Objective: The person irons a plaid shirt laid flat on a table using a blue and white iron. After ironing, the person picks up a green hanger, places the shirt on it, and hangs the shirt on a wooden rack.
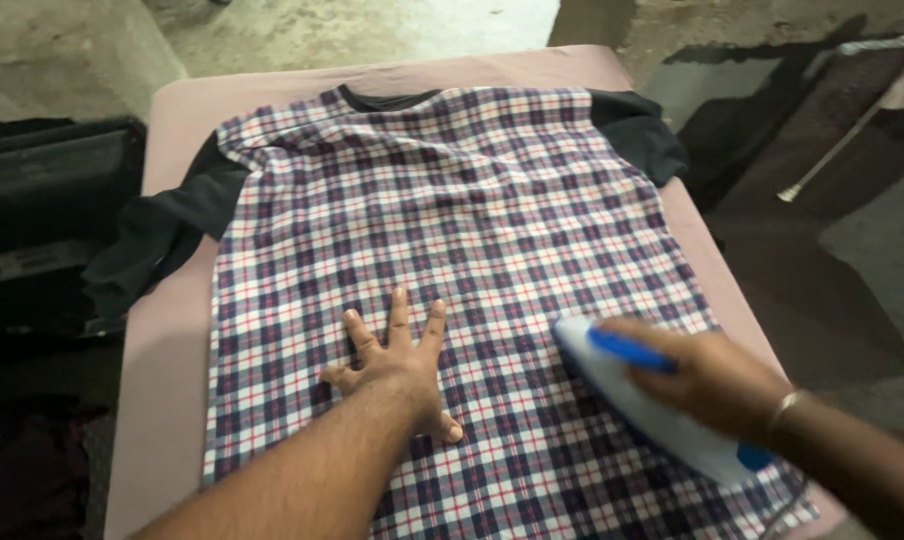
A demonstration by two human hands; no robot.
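While the left hand (397,365) lies flat, fingers spread, on the soft checked cotton shirt (452,250), the right hand (707,380) beside it grips a white-and-blue iron (652,405) by its handle; likely heavy, hot-soled.

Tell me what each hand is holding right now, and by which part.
The right hand grips the white-and-blue iron by its blue handle. The left hand holds nothing; it lies flat, fingers spread, on the checked shirt.

Open checked cotton shirt (452,220) lies toward twelve o'clock; white-and-blue plastic iron (652,400) blocks four o'clock; bare pink padded tabletop (167,340) at nine.
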